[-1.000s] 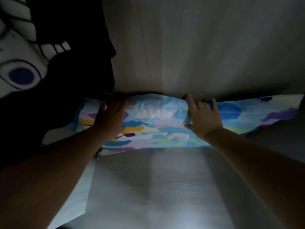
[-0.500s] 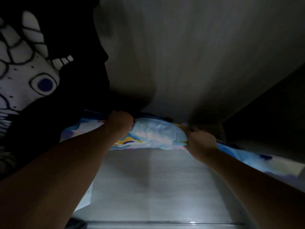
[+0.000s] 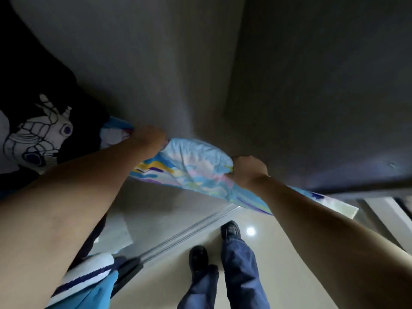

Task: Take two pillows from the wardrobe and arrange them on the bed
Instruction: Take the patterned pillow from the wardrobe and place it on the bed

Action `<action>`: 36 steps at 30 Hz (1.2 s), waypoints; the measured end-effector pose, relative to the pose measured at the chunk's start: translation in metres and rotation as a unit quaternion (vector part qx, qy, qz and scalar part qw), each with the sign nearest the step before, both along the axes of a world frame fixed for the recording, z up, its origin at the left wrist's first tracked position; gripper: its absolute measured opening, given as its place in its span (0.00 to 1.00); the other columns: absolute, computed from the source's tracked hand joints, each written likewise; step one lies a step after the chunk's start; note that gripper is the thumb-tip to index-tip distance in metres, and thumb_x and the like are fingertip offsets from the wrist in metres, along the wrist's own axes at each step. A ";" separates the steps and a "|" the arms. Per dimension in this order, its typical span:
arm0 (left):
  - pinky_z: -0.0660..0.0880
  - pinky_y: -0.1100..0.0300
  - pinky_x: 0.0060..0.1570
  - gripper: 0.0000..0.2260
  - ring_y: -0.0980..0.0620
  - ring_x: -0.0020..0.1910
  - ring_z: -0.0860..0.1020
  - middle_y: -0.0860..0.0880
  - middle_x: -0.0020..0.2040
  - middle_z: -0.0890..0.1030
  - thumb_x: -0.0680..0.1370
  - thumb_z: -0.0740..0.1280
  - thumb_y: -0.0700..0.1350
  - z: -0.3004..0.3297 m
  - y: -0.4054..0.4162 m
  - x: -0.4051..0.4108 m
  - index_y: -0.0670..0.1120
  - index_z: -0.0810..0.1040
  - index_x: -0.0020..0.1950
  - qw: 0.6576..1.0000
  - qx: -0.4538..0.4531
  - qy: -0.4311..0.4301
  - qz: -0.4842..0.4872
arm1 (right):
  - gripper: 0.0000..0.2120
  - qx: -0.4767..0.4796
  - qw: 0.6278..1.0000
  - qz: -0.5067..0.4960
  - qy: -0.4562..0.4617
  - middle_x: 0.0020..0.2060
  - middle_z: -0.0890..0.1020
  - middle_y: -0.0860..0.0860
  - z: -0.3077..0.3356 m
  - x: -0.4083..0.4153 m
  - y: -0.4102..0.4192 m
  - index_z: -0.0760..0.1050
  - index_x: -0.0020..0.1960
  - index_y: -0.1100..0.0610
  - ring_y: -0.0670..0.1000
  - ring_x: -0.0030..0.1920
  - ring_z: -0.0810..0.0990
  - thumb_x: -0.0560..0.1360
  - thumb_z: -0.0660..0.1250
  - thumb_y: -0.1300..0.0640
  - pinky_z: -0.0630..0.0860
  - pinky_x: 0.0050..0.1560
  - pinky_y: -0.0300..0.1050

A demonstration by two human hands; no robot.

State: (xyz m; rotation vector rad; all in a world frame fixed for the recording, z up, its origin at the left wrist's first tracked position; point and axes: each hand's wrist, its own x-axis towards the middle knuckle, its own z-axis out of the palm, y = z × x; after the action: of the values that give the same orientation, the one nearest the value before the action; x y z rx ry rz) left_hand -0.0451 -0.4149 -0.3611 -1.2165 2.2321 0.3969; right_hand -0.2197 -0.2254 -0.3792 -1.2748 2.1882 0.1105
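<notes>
Grey, wood-grained panelling of the wardrobe (image 3: pixel 156 63) fills the upper part of the view, dimly lit, with a darker side panel (image 3: pixel 323 85) set at an angle on the right. Below it, a glossy pale floor (image 3: pixel 289 253) is seen, on which a small bright light spot is reflected. A black garment (image 3: pixel 51 134) printed with a white line-drawn figure is hung at the left edge, just beside the left forearm. The pillow (image 3: pixel 196 168), covered in light blue fabric with yellow, pink and purple patches, is held up in front of the wardrobe opening, tilted down toward the right, between the two outstretched bare arms. Its upper left part is gripped by the left hand (image 3: pixel 148 139), which is closed into a fist around bunched fabric; its upper right edge is clenched in the right hand (image 3: pixel 249 169), likewise closed tightly on the cover. The far right corner of the pillow is trailed past the right forearm. Folded blue and white striped cloth (image 3: pixel 89 277) is seen at the lower left. Blue trouser legs (image 3: pixel 240 264) and two black shoes (image 3: pixel 230 229) are seen standing on the floor beneath the pillow.
</notes>
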 end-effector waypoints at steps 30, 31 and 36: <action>0.75 0.55 0.52 0.11 0.42 0.58 0.79 0.45 0.58 0.81 0.79 0.61 0.45 0.181 0.538 -0.254 0.46 0.78 0.59 0.874 -0.099 0.051 -0.473 | 0.12 0.014 0.945 -0.237 0.225 0.57 0.75 0.50 0.216 -0.176 0.597 0.77 0.58 0.44 0.56 0.61 0.72 0.76 0.62 0.53 0.71 0.56 0.51; 0.75 0.55 0.51 0.11 0.42 0.57 0.79 0.45 0.57 0.81 0.77 0.62 0.43 0.181 0.554 -0.264 0.46 0.78 0.58 0.871 -0.098 0.059 -0.478 | 0.12 0.018 0.943 -0.237 0.233 0.57 0.75 0.51 0.222 -0.188 0.611 0.77 0.59 0.45 0.56 0.60 0.72 0.77 0.62 0.53 0.70 0.55 0.51; 0.75 0.53 0.47 0.09 0.42 0.54 0.79 0.45 0.54 0.81 0.75 0.63 0.43 0.186 0.590 -0.321 0.45 0.78 0.53 0.874 -0.064 0.113 -0.469 | 0.13 0.051 0.936 -0.200 0.286 0.58 0.74 0.52 0.257 -0.259 0.639 0.77 0.59 0.46 0.57 0.61 0.71 0.77 0.61 0.55 0.70 0.54 0.52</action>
State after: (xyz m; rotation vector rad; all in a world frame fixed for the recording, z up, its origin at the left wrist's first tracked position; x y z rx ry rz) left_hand -0.3662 0.1748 -0.1755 -0.0200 2.7570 -0.0126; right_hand -0.4783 0.4136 -0.1226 -0.7702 2.8475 0.4743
